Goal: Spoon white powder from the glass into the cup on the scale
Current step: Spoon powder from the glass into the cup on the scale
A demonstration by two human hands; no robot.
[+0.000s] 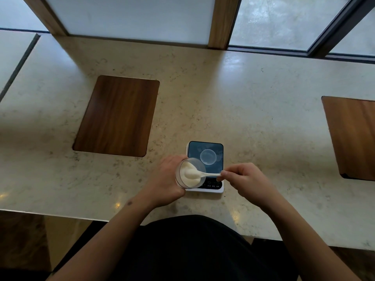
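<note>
My left hand (167,179) grips a clear glass (181,180) tilted toward the right, with white powder (189,172) heaped inside. My right hand (246,182) pinches the handle of a white spoon (210,175), whose bowl is sunk in the powder at the glass mouth. Just behind the glass a small clear cup (208,157) stands upright on the dark top of a white-edged scale (218,149). The glass overlaps the scale's front left corner and hides part of its button strip.
The scale sits on a pale marble counter (243,102) near its front edge. A dark wooden inlay (116,116) lies to the left, another wooden panel (353,136) at the far right. Windows and wooden posts line the back of the counter.
</note>
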